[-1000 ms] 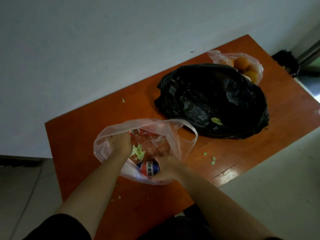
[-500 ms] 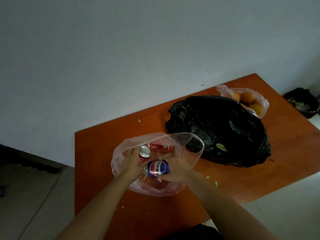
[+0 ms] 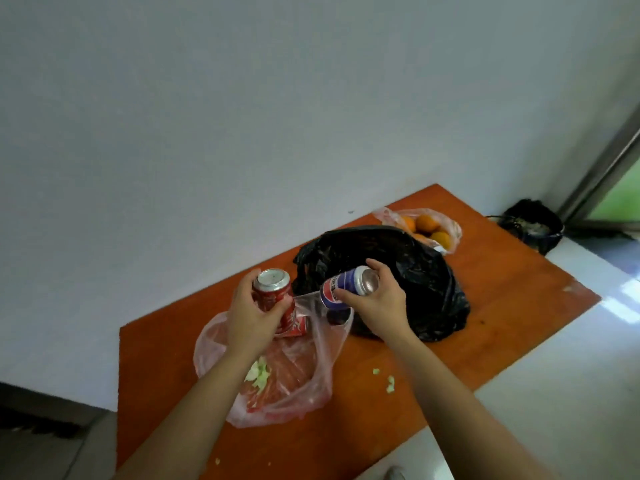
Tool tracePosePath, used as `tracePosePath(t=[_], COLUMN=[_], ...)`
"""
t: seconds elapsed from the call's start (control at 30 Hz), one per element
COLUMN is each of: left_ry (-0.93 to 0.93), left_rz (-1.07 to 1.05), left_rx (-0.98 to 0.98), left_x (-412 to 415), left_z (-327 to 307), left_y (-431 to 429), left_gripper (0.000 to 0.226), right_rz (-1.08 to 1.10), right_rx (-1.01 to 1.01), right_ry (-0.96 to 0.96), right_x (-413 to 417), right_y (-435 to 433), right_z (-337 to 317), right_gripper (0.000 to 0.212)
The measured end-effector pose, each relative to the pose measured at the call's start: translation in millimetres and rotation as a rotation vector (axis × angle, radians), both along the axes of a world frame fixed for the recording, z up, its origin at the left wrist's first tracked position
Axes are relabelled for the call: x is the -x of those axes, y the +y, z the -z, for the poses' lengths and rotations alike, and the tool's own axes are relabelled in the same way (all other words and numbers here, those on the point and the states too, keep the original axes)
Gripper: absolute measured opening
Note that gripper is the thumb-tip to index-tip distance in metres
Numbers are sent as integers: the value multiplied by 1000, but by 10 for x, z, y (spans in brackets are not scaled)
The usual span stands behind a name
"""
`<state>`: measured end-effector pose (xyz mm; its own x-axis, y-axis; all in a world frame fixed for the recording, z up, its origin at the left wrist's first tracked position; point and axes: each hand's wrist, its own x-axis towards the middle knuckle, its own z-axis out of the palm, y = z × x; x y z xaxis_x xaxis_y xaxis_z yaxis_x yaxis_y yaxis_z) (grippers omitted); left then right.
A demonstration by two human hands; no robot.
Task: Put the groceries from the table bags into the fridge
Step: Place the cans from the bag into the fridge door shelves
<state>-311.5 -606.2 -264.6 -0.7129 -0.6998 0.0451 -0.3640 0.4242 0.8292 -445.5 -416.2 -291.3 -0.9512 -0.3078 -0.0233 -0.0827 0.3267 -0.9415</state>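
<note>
My left hand [image 3: 251, 315] grips a red cola can [image 3: 273, 292], held upright above the clear plastic bag [image 3: 304, 386]. My right hand [image 3: 379, 299] grips a blue cola can [image 3: 346, 285], tilted with its silver top pointing right. Both cans are lifted clear of the bag's mouth. Inside the clear bag lie another red can [image 3: 298, 325], red packaging and pale green leaf bits. A black bag [image 3: 415, 278] sits behind my right hand. A clear bag of oranges [image 3: 427, 226] lies at the far end of the orange table [image 3: 502, 306].
A white wall runs along the table's far side. Green leaf scraps [image 3: 389, 384] lie on the table near its front edge. A dark bin [image 3: 531, 230] stands on the pale floor beyond the table's right end, by a metal door frame [image 3: 602, 168].
Both hands have come up out of the clear bag, each with a can. The red can now stands upright in my left hand, and the view has tilted upward.
</note>
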Motion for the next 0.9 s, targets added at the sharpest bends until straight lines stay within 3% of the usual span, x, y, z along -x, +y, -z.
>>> tracePosePath(t=[0.2, 0.37, 0.53, 0.73, 0.9], left_ry=[302, 494, 580, 623, 644], left_rz=[264, 550, 873, 1190, 1328], left_rx=[-103, -221, -382, -380, -406], left_x=[506, 728, 636, 308, -10], left_z=[-609, -1097, -1524, -1809, -1913], left_y=[516, 1490, 2781, 4520, 6096], left_gripper=[70, 73, 74, 78, 77], right_rz=[315, 564, 864, 1125, 1287], right_rx=[41, -21, -71, -145, -154], right_ry=[355, 558, 710, 846, 873], right_x=[-165, -570, -1168, -1906, -2459], right_y=[765, 1724, 2916, 4505, 5889], right_z=[-717, -1260, -1683, -1931, -1968], right_gripper=[81, 81, 70, 59, 52])
